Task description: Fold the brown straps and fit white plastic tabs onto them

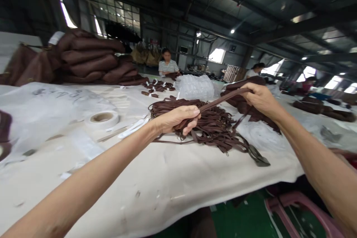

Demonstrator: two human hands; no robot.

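A brown strap [220, 101] stretches between my two hands above the table. My left hand [181, 119] is closed round its lower end, with the thumb on top. Higher and to the right, my right hand [258, 98] pinches the other end, where the strap bends over and hangs down. Beneath and behind the hands lies a tangled pile of brown straps [213, 128] with small metal fittings. A dark, flat-ended piece [260, 159] lies at the right edge of the pile; I cannot make out what it is.
Stacked brown bags [92, 54] stand at the back left. A white tape roll [102, 119] and plastic sheeting [50, 100] lie on the left of the table [139, 186]. Clear plastic bags [195, 86] sit behind the pile. A pink stool [299, 202] is below right. Several people work farther back.
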